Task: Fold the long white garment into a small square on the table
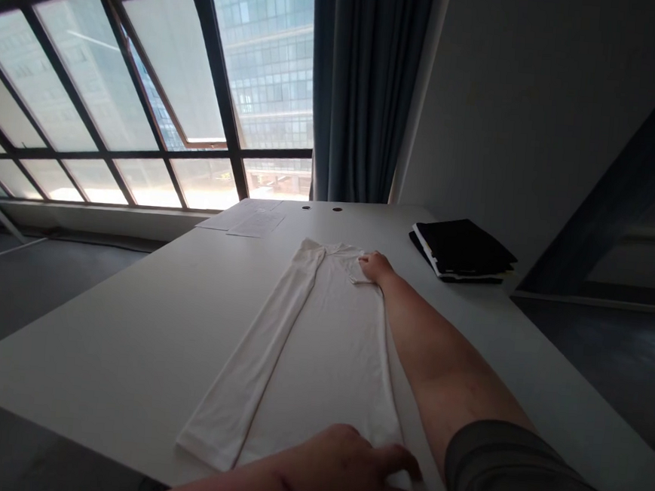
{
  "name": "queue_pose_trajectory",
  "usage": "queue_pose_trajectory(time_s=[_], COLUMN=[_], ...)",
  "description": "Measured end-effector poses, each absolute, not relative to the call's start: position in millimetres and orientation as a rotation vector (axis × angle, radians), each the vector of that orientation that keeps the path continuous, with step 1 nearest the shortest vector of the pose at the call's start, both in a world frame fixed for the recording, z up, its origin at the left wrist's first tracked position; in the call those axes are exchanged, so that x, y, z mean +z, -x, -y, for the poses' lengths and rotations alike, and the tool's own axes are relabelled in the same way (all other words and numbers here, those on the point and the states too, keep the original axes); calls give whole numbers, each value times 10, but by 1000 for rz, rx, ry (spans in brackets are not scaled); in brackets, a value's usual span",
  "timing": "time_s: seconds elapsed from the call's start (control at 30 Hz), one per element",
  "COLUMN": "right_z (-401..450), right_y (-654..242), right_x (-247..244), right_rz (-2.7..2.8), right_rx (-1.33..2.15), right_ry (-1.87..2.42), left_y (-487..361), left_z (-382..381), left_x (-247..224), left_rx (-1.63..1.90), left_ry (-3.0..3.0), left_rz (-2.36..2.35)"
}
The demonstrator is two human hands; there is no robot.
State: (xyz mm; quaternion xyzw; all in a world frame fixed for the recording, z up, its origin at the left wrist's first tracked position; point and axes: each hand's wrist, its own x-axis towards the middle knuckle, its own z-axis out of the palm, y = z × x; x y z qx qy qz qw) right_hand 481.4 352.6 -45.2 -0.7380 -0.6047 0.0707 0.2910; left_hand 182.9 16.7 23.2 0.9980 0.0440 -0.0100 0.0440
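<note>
The white, short-sleeved, soft cloth shirt [330, 352] lies flat between and to the left of the two hands, on a broad, smooth, white table [155, 338]. The right hand [376, 266], reaching out to the far end, has its fingers curled onto the shirt by the short sleeve and seems to grip the fabric there. The left hand [355, 471] is bent over the near right corner; whether its fingers pinch the hem or merely rest there, I cannot tell. Placed at both ends of one long edge, the hands probably keep that side straight and under control, and the flat surface likely helps the thin cloth lie even. The shirt looks long and narrow, with a folded strip along its left side, slight creases and a bunched collar end near the right hand.
</note>
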Motion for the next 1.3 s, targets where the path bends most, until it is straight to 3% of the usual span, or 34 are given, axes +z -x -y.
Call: queue_pose_trajectory(time_s=[0.13, 0.27, 0.5, 0.67, 0.93, 1.3], right_z=[-3542, -3638, -4065, -4126, -3920, -4340], right_y=[-4890, -4922, -4577, -4228, -3997, -4187], right_x=[-410, -324, -275, -325, -531, -479], right_rz=[1504, 1374, 1299, 1495, 1988, 2012], right_rx=[270, 325, 406, 444, 374, 39], right_ry=[1837, 1699, 1563, 1535, 1765, 1858], left_y=[-1875, -1709, -1043, -562, -203, -128], left_z=[-181, -219, -135, -68, -35, -64], left_x=[304, 365, 451, 209, -240, -200], left_rx=[-110, 153, 528, 700, 692, 639], left_ry=[-3098, -3170, -3031, -2875, -2758, -2734], left_rz=[-64, 30, -421, -755, -986, -1100])
